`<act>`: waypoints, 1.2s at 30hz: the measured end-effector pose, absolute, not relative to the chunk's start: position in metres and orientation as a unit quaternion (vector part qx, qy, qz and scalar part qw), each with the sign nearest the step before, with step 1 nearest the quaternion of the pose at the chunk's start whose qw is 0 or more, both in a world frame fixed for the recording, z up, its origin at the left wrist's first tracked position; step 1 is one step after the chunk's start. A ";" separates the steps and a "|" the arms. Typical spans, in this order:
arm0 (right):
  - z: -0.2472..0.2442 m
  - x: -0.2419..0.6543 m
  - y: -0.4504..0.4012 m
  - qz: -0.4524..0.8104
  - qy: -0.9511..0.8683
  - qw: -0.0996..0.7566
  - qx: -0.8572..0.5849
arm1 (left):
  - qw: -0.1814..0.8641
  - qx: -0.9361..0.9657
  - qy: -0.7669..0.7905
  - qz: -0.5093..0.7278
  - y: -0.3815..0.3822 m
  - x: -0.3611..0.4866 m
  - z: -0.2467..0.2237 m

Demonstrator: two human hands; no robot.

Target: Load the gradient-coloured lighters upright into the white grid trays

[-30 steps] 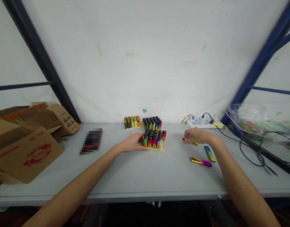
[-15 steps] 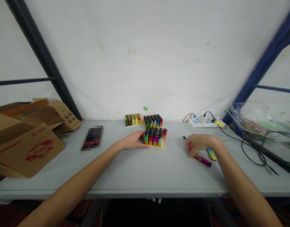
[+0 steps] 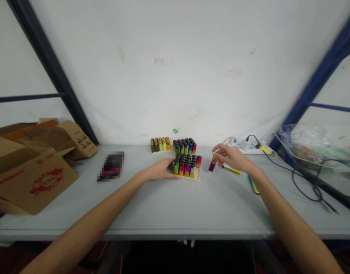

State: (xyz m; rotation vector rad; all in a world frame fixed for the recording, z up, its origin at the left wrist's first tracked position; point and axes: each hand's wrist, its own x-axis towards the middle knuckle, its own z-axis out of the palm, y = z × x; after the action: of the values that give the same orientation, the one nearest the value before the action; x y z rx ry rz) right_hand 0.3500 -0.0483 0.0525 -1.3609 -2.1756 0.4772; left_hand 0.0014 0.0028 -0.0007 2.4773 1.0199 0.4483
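Beside the right end of the front tray (image 3: 198, 176), and apart from it, hangs a purple-and-gold lighter (image 3: 212, 166), tilted, its purple end lowest; the right hand (image 3: 231, 156) pinches it near the upper end between thumb and fingertips, the other fingers loosely bent. At the tray's left end, the left hand (image 3: 160, 169) spreads thumb from fingers around the corner, thumb along the near edge; its fingertips are partly hidden, so how firmly they press I cannot tell. The lighter looks light, stiff and slick, its shiny sides apt to twist in a loose pinch; a grip high on its flat faces should suit it, leaving the lower end free. The tray looks thin and light, easily nudged, best steadied by its edge; dark-capped lighters (image 3: 186, 167) stand packed in it; a yellow lighter (image 3: 232, 170) and a blue-and-yellow lighter (image 3: 253, 186) lie on the table (image 3: 169, 213) near the right hand and forearm.
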 end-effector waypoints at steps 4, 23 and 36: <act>0.050 0.352 -0.047 0.180 -0.817 0.248 -0.488 | 0.207 0.891 0.373 0.157 0.003 0.001 -0.001; 0.024 0.349 -0.035 0.210 -0.853 0.092 -0.468 | 0.213 0.891 0.366 0.163 0.003 0.002 -0.001; 0.031 0.327 -0.044 0.439 -0.750 0.340 -0.360 | 0.208 0.893 0.366 0.159 0.005 0.001 -0.002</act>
State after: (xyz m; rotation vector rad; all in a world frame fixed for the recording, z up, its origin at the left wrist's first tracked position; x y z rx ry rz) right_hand 0.3269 -0.0438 0.0310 -0.9365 -1.9531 1.1420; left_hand 0.0008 0.0050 -0.0023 2.4857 1.0201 0.4425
